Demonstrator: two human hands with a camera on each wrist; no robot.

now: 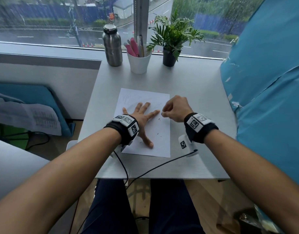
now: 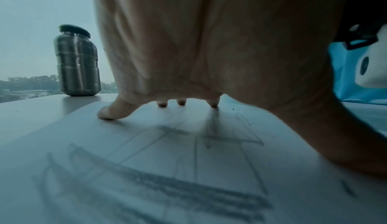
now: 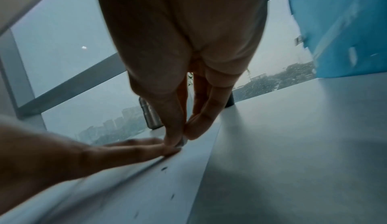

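A white sheet of paper (image 1: pixel 142 97) with faint pencil lines lies on the grey table (image 1: pixel 196 92). My left hand (image 1: pixel 143 115) presses flat on it with the fingers spread; the left wrist view shows the fingertips (image 2: pixel 213 105) touching the drawn sheet (image 2: pixel 146 161). My right hand (image 1: pixel 162 114) is at the paper's right edge, just beyond the left index fingertip. Its thumb and fingers (image 3: pixel 184 134) pinch a small grey object (image 3: pixel 182 142), mostly hidden, down on the paper. Dark crumbs (image 1: pixel 158 133) are scattered on the sheet.
At the table's far edge, by the window, stand a steel bottle (image 1: pixel 112 46), a white cup of pens (image 1: pixel 139 62) and a potted plant (image 1: pixel 170 41). A blue sheet (image 1: pixel 267 98) borders the table's right side. Black cables (image 1: pixel 153 168) cross the near edge.
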